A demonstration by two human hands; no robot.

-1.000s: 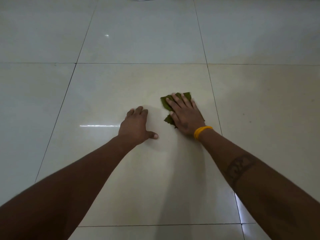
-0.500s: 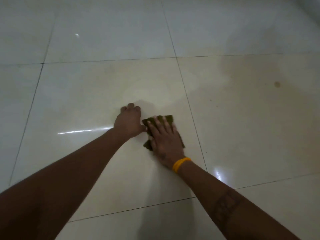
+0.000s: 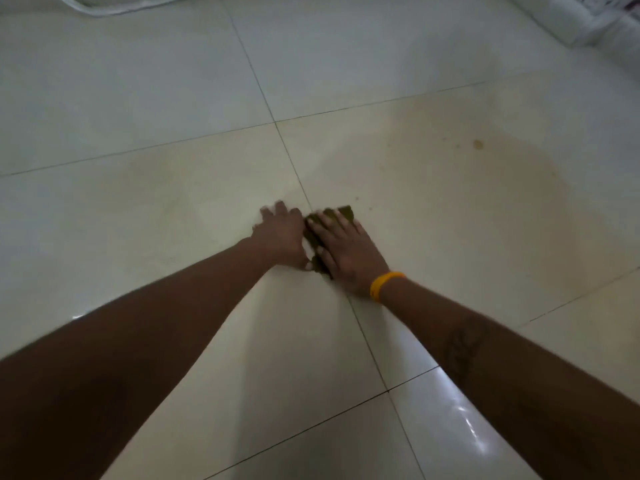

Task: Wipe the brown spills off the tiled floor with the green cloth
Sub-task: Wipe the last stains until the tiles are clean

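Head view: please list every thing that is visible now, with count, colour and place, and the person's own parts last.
green cloth: one, dark green, flat on the floor across a tile joint, under the right hand
brown spill: one clear spot, brown, on the tile far right of the cloth; fainter specks beside it
tiled floor: one, glossy off-white, dark joints
white material: pale, top corners, unclear what
wristband: one, yellow, right wrist
left hand: one, flat on the floor, beside the cloth
right hand: one, fingers straight, pressing the cloth

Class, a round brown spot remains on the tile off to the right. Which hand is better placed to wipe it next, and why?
Probably the right hand: it already presses the green cloth, and the brown spot lies on its side. The left hand rests beside the cloth.
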